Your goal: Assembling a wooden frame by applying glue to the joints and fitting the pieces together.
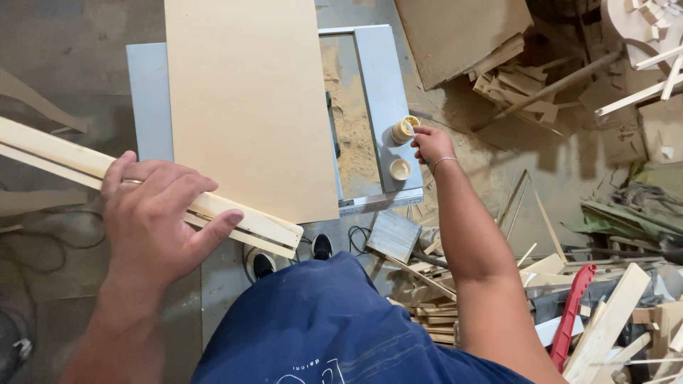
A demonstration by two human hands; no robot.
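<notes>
My left hand (153,220) grips a long pale wooden slat frame (64,162) that runs from the left edge toward the middle and lies across the near corner of a large tan board (249,99). The board rests on a grey saw table (380,85). My right hand (430,144) reaches out to the table's right side and holds a small brush or stick at an open yellow glue tin (404,130) that is tipped on its side. The tin's round lid (400,169) lies just nearer to me on the table.
Sawdust covers the table's middle strip (352,121). Heaps of wood offcuts (526,82) lie at the upper right and lower right. A red-handled tool (571,313) sits among scraps at right. A small grey block (393,235) and cables lie below the table.
</notes>
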